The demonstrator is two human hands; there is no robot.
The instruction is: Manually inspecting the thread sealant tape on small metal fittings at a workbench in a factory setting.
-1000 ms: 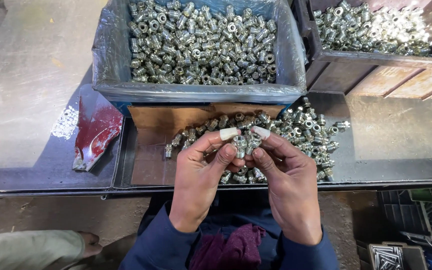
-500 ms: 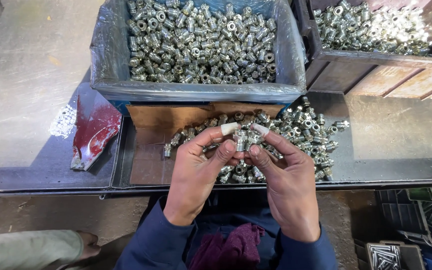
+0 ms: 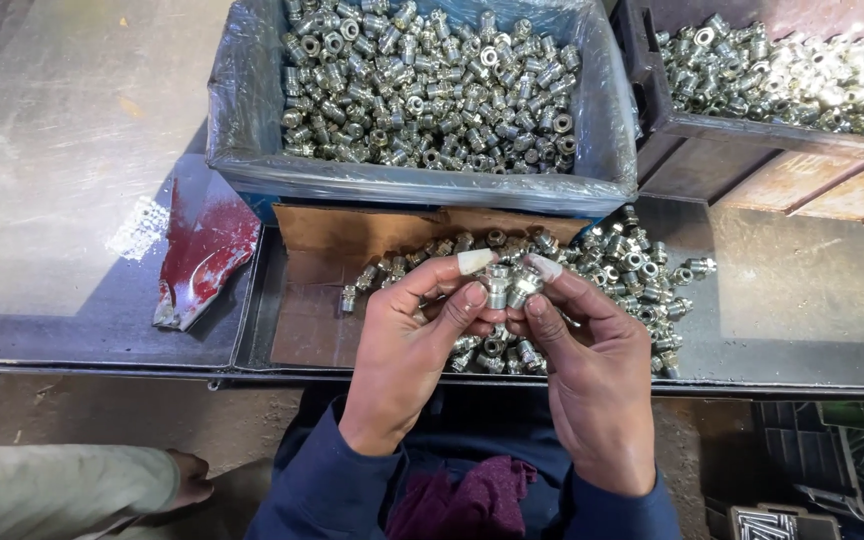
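Note:
My left hand [image 3: 410,345] and my right hand [image 3: 587,370] meet over a loose pile of small silver metal fittings [image 3: 632,275] on a flat tray [image 3: 792,290]. My left hand pinches one fitting [image 3: 497,287] between thumb and taped forefinger. My right hand pinches a second fitting [image 3: 524,288] right beside it, so the two pieces touch or nearly touch. Both forefingers carry pale tape at the tip. More fittings lie under my palms, partly hidden.
A blue crate lined with clear plastic [image 3: 252,120], full of the same fittings, stands behind the pile. A dark bin [image 3: 742,150] with more fittings is at the back right. A red scoop [image 3: 202,255] lies left. Another person's hand [image 3: 187,478] shows at bottom left.
My hands have stayed over the pile; the two held fittings have been brought closer together between my fingertips, with only small finger movements.

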